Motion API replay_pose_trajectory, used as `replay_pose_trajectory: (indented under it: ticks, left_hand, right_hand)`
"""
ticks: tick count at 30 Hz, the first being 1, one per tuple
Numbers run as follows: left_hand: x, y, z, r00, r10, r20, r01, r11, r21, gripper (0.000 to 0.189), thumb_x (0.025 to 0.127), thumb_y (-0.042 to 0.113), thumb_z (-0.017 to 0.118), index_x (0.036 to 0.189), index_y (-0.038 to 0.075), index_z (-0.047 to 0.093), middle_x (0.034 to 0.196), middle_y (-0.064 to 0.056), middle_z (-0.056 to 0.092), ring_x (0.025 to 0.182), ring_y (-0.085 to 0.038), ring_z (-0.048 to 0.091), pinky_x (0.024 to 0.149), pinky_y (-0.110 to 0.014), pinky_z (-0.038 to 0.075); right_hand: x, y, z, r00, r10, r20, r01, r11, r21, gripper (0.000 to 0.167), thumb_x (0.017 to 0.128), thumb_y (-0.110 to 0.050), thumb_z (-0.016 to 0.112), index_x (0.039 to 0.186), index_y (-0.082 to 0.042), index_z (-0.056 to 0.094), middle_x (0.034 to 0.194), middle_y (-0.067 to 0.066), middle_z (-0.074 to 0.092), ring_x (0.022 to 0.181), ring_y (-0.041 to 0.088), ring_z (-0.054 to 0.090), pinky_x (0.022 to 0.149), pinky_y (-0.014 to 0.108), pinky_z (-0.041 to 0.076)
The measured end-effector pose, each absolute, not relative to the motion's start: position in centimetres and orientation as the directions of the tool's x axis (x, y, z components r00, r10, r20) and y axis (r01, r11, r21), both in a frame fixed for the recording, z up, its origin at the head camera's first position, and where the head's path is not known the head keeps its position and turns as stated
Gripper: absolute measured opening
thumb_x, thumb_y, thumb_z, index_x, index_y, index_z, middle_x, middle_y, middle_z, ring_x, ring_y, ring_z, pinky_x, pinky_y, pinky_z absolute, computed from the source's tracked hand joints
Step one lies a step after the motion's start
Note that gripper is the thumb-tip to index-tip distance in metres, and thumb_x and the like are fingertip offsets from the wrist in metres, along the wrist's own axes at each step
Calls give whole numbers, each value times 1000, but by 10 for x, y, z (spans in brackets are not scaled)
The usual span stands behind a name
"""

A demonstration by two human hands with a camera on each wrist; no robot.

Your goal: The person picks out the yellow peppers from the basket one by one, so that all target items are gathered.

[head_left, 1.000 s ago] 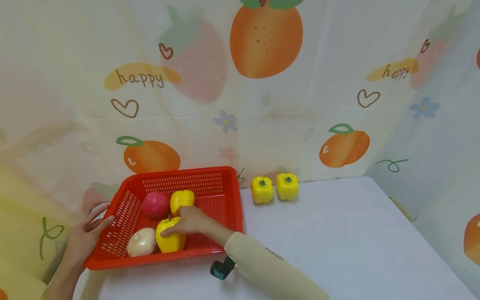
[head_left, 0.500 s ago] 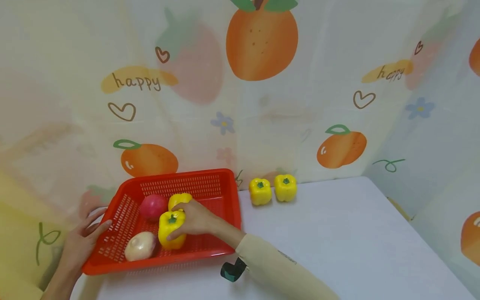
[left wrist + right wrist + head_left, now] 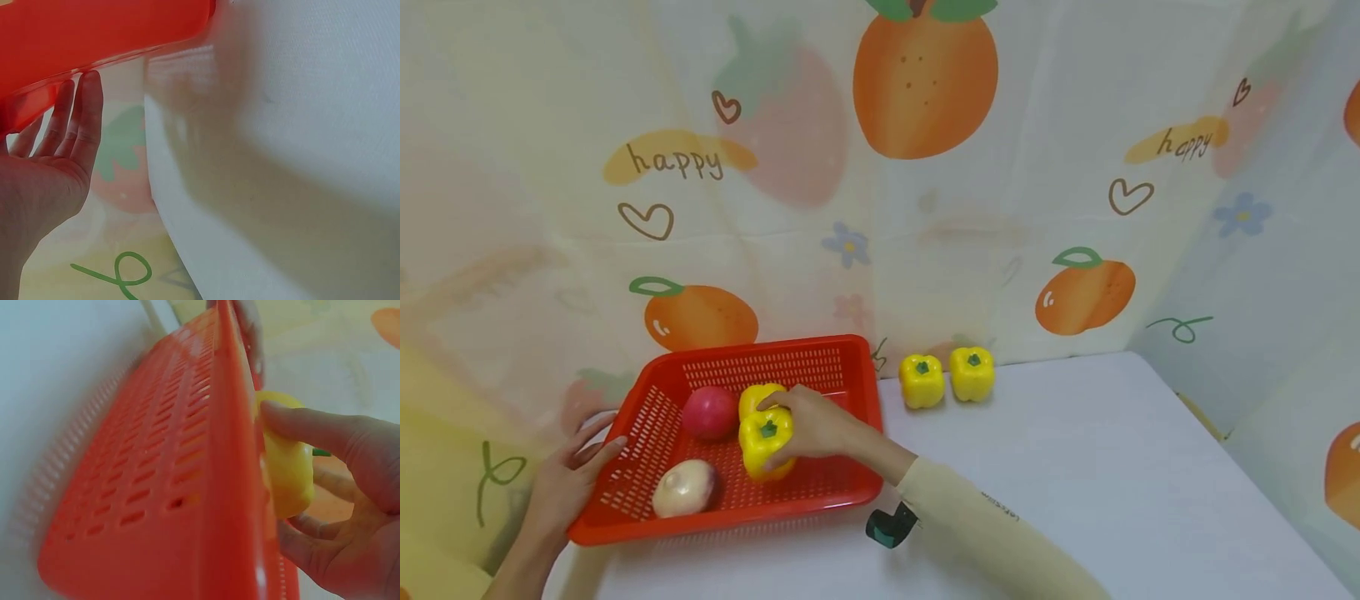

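A red slotted plastic basket [image 3: 752, 511] sits at the left of the white table. My left hand [image 3: 561, 483] holds its left rim, thumb over the edge and fingers along the outside. My right hand [image 3: 816, 427] grips a yellow bell pepper [image 3: 767, 450] from its right side, over the basket, green stem facing up. In the right wrist view the thumb presses this pepper [image 3: 287, 469] beside the basket's rim. Another yellow bell pepper [image 3: 754, 397] lies behind it, partly hidden. Also inside are a pinkish-red ball-shaped item [image 3: 710, 413] and a pale, purple-tinged bulb [image 3: 685, 488].
Two yellow bell peppers [image 3: 922, 382] stand side by side on the table [image 3: 1075, 467], right of the basket near the back. A printed fruit curtain [image 3: 940, 283] hangs behind. A dark strap-like device [image 3: 891, 527] hangs beneath the right wrist.
My right hand has lifted the gripped pepper from the basket's front and moved it right and slightly back, tipping its stem towards the camera. The left hand stays on the rim.
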State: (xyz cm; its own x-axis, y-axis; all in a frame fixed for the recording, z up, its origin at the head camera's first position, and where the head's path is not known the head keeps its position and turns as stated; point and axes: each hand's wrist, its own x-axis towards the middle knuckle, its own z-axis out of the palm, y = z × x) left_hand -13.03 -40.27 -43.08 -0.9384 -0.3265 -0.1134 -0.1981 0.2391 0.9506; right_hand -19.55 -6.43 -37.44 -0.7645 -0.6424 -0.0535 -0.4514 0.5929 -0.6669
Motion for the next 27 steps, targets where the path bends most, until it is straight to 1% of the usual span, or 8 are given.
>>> replay_pose_trajectory:
  ticks: [3,6,9,15,19,24,27]
  left_hand:
    - [-130,-402,-431,-941,-325,-94,-185,262,947,50,92,33,68,140,31,53,83,31,62,70,3,63,58,-22,55]
    - [-130,-401,-431,-941,-328,-86,-188,291,938,51,93,34,68,141,30,51,83,32,61,69,3,63,58,-22,55]
    - [-130,-401,-431,-942,-324,-92,-187,275,943,53,93,34,67,142,28,50,83,31,61,70,4,63,58,-22,55]
    - [-128,-403,-430,-939,-329,-95,-188,263,946,50,93,33,68,140,30,52,83,31,61,70,4,63,57,-22,55]
    - [-128,-403,-430,-941,-319,-116,-189,208,960,49,92,32,69,139,32,53,84,30,62,70,3,64,58,-22,55]
    - [-128,-403,-431,-942,-316,-111,-189,231,954,47,93,31,68,137,34,54,83,30,62,69,1,64,57,-23,55]
    - [-129,-402,-431,-944,-310,-116,-189,218,957,47,93,32,68,138,34,53,84,30,62,69,1,64,57,-23,55]
  right_hand:
    - [-196,-59,-371,-754,-655,-46,-471,588,-657,69,71,-30,89,133,-23,59,105,-6,52,93,7,47,68,15,47]
    - [-196,-55,-368,-758,-651,-47,-465,589,-661,70,71,-29,89,133,-24,59,108,-6,52,96,7,47,70,15,47]
    - [-197,-52,-367,-767,-640,-39,-457,589,-667,70,70,-28,90,133,-24,59,110,-6,52,97,7,47,71,16,47]
    - [-200,-49,-367,-771,-637,-13,-475,589,-654,69,70,-28,90,131,-23,60,110,-6,52,98,7,47,73,16,46]
    - [-200,-48,-365,-775,-631,-15,-474,597,-647,69,69,-27,91,131,-24,61,112,-6,52,99,8,47,73,16,47]
    - [-200,-43,-359,-775,-632,-8,-489,607,-626,69,68,-30,91,130,-24,61,111,-5,51,99,8,47,72,16,47]
    - [-200,-39,-356,-779,-627,1,-491,608,-624,69,67,-30,91,130,-25,61,110,-5,50,98,9,47,71,17,47]
